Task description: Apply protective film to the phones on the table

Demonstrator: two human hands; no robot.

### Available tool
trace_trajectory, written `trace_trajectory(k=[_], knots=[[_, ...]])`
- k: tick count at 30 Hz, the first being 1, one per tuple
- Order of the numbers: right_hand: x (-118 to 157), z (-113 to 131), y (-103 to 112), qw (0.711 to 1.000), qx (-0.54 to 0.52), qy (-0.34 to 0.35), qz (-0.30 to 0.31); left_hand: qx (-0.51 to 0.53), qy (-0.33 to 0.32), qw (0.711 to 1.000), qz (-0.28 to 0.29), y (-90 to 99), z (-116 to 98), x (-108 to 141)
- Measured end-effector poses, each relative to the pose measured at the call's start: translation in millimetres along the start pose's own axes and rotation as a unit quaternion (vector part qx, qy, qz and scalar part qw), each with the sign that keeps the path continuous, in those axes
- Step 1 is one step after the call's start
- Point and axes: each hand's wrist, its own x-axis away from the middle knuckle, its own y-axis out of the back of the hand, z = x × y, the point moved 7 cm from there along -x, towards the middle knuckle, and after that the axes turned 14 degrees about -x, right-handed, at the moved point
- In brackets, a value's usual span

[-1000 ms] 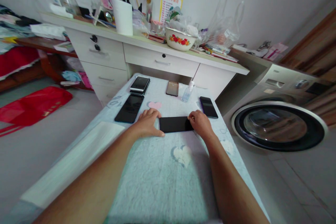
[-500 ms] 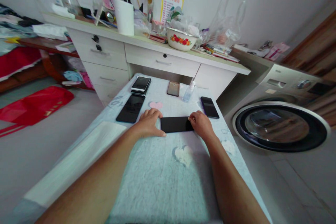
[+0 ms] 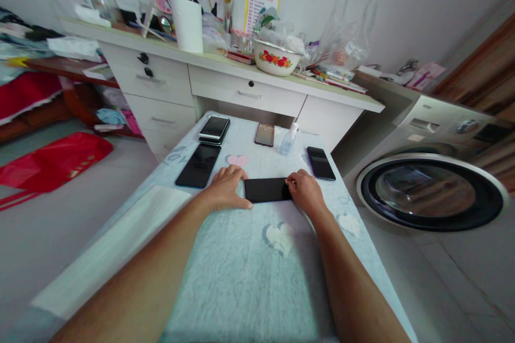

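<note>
Between the left hand point(image 3: 229, 188) and the right hand point(image 3: 304, 191), a black smartphone point(image 3: 266, 190) lies crosswise on the cloth-covered surface point(image 3: 241, 278). The left hand spreads open at its left end; the right curls over its right end, hiding that edge and whatever the fingertips grip. Beyond the smartphone are a clear bottle point(image 3: 287, 142) and brownish phone case point(image 3: 264, 135); farther back, a wall poster point(image 3: 262, 5) reads "好孩子", its smaller lines illegible.

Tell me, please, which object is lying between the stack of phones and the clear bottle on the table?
Between the stack of phones and the clear bottle lies a flat brownish phone case, nearer the bottle. The head view shows this.
</note>
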Motion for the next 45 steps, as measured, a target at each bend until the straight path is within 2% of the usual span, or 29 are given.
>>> trace_trajectory(k=[5, 19, 45], knots=[[2, 6, -1, 1.0, -0.003, 0.007, 0.004, -0.003, -0.001, 1.0, 0.0, -1.0, 1, -1], [2, 0, 1, 1.0, -0.003, -0.008, -0.019, -0.009, -0.001, 1.0, 0.006, 1.2, -2, 0], [13, 37, -11, 0.996, -0.025, 0.078, 0.023, -0.015, -0.001, 1.0, 0.008, 0.7, -3, 0]])
